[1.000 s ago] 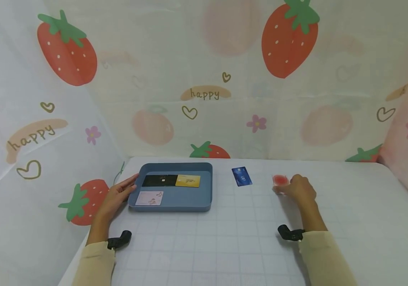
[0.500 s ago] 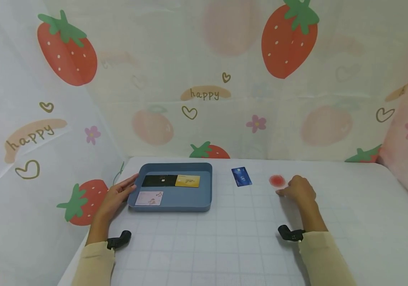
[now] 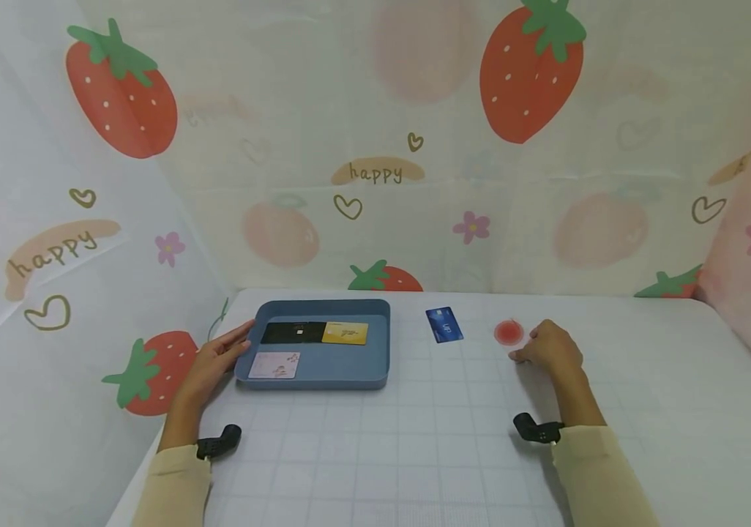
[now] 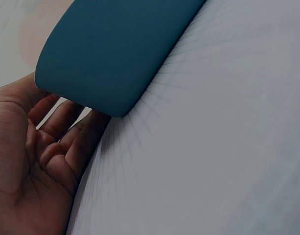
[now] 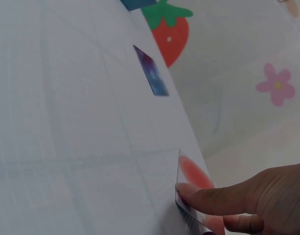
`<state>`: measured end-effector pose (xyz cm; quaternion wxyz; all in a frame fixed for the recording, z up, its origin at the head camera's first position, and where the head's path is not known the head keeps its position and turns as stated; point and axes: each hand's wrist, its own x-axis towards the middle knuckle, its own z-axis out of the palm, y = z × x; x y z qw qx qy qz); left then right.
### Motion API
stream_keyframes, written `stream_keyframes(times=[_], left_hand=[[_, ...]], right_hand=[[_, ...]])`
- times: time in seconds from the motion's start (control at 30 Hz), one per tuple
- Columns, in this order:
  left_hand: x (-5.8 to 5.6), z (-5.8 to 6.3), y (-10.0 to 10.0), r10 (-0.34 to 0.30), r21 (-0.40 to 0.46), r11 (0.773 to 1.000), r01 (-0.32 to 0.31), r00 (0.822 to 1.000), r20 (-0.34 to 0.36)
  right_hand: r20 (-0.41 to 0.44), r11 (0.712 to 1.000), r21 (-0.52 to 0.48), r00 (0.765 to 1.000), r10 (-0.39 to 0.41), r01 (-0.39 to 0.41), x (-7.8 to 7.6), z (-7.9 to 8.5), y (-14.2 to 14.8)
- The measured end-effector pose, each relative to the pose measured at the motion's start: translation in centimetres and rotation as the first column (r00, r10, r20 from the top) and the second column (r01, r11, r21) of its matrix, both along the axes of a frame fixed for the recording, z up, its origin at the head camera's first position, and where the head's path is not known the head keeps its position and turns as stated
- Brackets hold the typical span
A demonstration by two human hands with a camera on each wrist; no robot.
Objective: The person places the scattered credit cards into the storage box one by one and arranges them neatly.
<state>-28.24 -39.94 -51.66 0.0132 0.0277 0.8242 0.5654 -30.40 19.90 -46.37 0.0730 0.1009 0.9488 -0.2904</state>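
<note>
My left hand point(image 3: 212, 364) rests against the left side of a blue-grey tray point(image 3: 342, 383), its fingers touching the outer wall; the left wrist view shows part of that wall point(image 4: 105, 63). Inside the tray lie two black cards side by side, a gold card point(image 3: 345, 334) and a pale pink card point(image 3: 274, 365). On the right, my right hand point(image 3: 552, 348) pinches a whitish card with a red round spot point(image 3: 509, 333). The right wrist view has the thumb on this card's face, with the card tilted off the table; the other fingers are partly hidden.
A blue bank card point(image 3: 444, 325) lies on the white gridded table point(image 3: 375, 454) between the tray and my right hand. Behind the table hangs a strawberry-print cloth point(image 3: 375, 234), continuing along both sides.
The red-spotted card has shifted slightly left, and more of its spot shows beside the right fingers. My left hand, the tray and the blue card stay put.
</note>
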Motion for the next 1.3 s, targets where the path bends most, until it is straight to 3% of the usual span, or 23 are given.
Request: stream_keyframes(times=[1.3], left_hand=[[0.13, 0.3, -0.05, -0.007, -0.009, 1.0, 0.007, 1.0, 0.006]], right_hand=[[-0.03, 0.999, -0.046, 1.0, 0.005, -0.006, -0.15, -0.05, 0.39]])
